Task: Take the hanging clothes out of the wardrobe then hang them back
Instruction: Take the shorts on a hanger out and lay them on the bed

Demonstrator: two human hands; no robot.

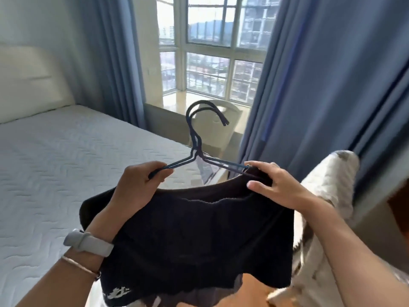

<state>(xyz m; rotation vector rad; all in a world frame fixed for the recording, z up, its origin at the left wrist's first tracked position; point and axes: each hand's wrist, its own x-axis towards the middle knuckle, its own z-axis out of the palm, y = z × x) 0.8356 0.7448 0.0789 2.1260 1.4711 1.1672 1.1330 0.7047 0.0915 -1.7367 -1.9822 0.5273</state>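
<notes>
Behind my left hand (137, 185), toward eight o'clock, I wear a wide pale-grey watch strap (88, 242) — and just past it, a thin coppery bangle (79, 265).

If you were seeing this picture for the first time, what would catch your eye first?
A black garment fills the lower centre, held up with two dark blue hangers whose hooks rise before the window. The left hand grips the hangers' left arm and the right hand pinches the garment's right shoulder. A white bed lies at left, blue curtains at right.
</notes>
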